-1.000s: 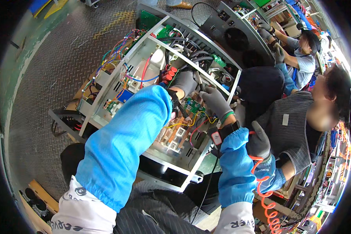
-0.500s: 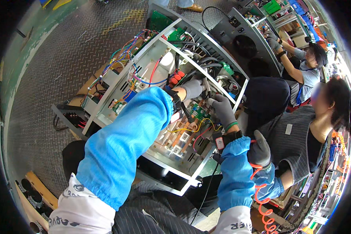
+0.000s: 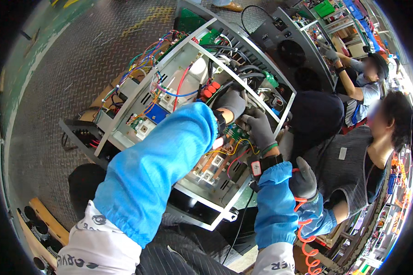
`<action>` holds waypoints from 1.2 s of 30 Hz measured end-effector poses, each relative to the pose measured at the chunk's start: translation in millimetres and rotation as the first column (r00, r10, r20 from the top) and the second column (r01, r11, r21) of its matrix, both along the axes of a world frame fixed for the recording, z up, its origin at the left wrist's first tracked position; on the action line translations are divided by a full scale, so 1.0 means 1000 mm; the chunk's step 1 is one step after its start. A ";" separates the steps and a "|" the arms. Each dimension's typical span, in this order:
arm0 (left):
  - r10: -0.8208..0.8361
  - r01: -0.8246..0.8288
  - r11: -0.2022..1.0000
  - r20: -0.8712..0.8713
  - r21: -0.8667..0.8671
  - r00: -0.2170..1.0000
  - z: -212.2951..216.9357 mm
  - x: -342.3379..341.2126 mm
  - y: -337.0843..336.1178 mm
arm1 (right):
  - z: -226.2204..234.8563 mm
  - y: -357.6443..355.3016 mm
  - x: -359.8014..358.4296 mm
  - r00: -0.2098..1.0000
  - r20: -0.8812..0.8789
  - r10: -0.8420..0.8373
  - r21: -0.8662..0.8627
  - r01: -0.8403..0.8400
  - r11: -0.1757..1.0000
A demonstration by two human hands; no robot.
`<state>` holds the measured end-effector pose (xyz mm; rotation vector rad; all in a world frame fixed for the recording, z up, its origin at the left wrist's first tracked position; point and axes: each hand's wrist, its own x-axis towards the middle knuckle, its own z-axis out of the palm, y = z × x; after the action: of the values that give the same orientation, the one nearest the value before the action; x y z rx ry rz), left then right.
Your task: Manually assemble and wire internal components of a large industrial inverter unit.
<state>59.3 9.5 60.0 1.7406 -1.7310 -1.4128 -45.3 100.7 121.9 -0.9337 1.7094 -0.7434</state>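
Observation:
Both my hands wear grey gloves and work inside an open metal equipment frame [image 3: 181,185] full of wiring. My left hand [image 3: 232,103] is closed among thick cables [image 3: 250,75] beside red-capped parts [image 3: 210,90]; its fingertips are hidden, so what it grips is unclear. Just to its right, my right hand [image 3: 260,128] has its thumb and fingers bent together by the grey cables, their hold too covered to make out. Below the hands lie a green circuit board [image 3: 237,133], thin yellow wires [image 3: 237,145] and copper bars [image 3: 212,161].
Coloured wire bundles [image 3: 137,68] hang over the frame's left side. A co-worker [image 3: 344,156] sits close on the right, a gloved hand [image 3: 304,178] near my right forearm beside an orange coiled hose [image 3: 307,231]. Another person [image 3: 360,82] works farther back at a second grey cabinet [image 3: 291,50].
My left hand and forearm have shifted right, nearer my right hand, now covering the black cable end that showed below. My right hand has barely moved.

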 end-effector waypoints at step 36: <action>-0.669 0.905 0.315 0.610 -0.285 0.425 -0.012 0.017 -0.022 | -0.013 0.017 -0.003 0.988 -0.101 -0.119 -0.307 0.083 0.948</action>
<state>76.5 -12.8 47.5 0.7341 -3.1278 -0.5326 -48.0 117.7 109.0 -1.1232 1.7888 -1.0582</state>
